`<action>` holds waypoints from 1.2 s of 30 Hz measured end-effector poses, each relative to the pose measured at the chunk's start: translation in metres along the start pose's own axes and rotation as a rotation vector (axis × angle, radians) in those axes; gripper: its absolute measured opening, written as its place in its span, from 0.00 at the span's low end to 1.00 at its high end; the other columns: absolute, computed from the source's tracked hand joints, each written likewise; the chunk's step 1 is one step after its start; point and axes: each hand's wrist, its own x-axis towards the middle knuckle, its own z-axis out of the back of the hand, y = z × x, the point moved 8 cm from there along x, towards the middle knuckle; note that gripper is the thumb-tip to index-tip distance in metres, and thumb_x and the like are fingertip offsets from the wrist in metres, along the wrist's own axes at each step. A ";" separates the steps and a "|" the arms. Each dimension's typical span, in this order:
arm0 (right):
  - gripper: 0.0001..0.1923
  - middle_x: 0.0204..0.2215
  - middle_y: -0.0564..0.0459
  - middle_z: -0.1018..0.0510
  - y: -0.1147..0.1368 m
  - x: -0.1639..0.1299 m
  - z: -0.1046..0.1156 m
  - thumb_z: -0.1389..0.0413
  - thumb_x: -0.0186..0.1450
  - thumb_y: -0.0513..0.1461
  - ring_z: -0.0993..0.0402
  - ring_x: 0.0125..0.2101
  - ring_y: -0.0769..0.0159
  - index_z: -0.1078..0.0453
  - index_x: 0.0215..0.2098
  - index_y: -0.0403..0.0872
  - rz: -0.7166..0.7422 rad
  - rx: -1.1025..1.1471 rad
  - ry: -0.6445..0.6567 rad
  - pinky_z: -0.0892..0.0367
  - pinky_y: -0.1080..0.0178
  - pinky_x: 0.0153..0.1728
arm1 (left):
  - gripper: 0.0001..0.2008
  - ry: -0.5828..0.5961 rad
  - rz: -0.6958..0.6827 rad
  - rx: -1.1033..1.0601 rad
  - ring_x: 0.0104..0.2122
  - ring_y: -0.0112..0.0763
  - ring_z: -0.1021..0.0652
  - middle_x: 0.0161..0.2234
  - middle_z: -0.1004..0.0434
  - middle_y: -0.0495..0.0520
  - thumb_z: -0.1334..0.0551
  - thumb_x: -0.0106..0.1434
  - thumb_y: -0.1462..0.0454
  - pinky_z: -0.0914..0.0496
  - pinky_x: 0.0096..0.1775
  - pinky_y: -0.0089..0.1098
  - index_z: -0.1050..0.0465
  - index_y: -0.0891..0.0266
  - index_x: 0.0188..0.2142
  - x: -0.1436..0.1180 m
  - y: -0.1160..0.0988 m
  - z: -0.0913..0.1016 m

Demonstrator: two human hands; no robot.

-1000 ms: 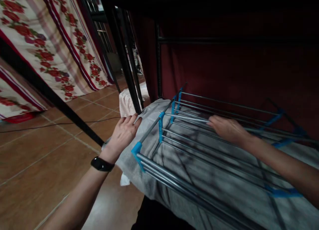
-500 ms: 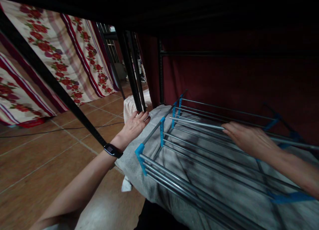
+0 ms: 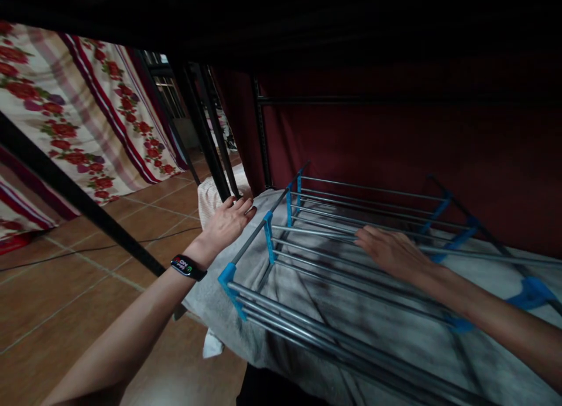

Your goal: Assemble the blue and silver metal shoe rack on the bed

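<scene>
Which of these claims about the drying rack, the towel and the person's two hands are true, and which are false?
1. The left hand rests on the grey towel at the rack's left end. True.
2. The right hand holds a clothes peg. False: it lies flat on the rack's metal bars, holding nothing.
3. The drying rack has blue plastic joints. True.
4. A dark band is worn on the right wrist. False: it is on the left wrist.
5. The floor is covered in carpet. False: it is brown tile.
</scene>
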 end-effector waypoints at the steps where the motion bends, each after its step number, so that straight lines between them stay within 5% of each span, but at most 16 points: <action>1: 0.14 0.33 0.51 0.28 0.001 0.001 -0.001 0.61 0.74 0.41 0.30 0.32 0.63 0.36 0.37 0.48 -0.007 0.009 0.010 0.46 0.62 0.29 | 0.16 0.001 0.001 -0.019 0.48 0.42 0.27 0.49 0.28 0.63 0.51 0.67 0.71 0.37 0.51 0.44 0.27 0.62 0.48 0.001 0.000 -0.001; 6: 0.12 0.35 0.50 0.27 0.008 0.005 -0.006 0.59 0.74 0.40 0.28 0.35 0.62 0.37 0.38 0.48 -0.030 0.054 0.035 0.44 0.62 0.30 | 0.15 0.008 0.111 -0.303 0.46 0.43 0.26 0.47 0.26 0.63 0.48 0.67 0.63 0.35 0.52 0.45 0.26 0.62 0.48 0.004 0.007 -0.009; 12: 0.09 0.36 0.49 0.26 0.017 0.010 -0.010 0.57 0.73 0.39 0.28 0.35 0.62 0.36 0.38 0.47 -0.034 0.062 0.023 0.43 0.62 0.31 | 0.24 0.095 0.465 -1.165 0.47 0.44 0.24 0.47 0.23 0.61 0.43 0.63 0.49 0.32 0.50 0.39 0.25 0.65 0.49 0.010 0.024 -0.049; 17: 0.09 0.35 0.51 0.26 0.019 0.014 -0.019 0.56 0.73 0.39 0.28 0.35 0.63 0.36 0.39 0.47 -0.039 0.094 0.013 0.45 0.63 0.31 | 0.26 0.239 0.669 -1.713 0.37 0.38 0.23 0.38 0.20 0.59 0.34 0.55 0.49 0.28 0.40 0.37 0.24 0.66 0.45 0.008 0.006 -0.076; 26: 0.10 0.36 0.50 0.26 0.016 0.017 -0.034 0.57 0.74 0.39 0.28 0.36 0.64 0.36 0.40 0.46 -0.060 0.118 0.037 0.44 0.64 0.32 | 0.15 0.353 0.773 -1.941 0.30 0.30 0.24 0.31 0.22 0.55 0.30 0.53 0.55 0.27 0.38 0.34 0.23 0.64 0.33 0.010 -0.007 -0.102; 36: 0.09 0.35 0.50 0.26 0.013 0.019 -0.035 0.55 0.73 0.39 0.29 0.34 0.65 0.36 0.39 0.46 -0.070 0.154 0.023 0.47 0.65 0.30 | 0.14 0.343 0.810 -1.971 0.31 0.30 0.23 0.32 0.21 0.55 0.30 0.54 0.57 0.26 0.37 0.32 0.23 0.65 0.35 0.007 -0.009 -0.102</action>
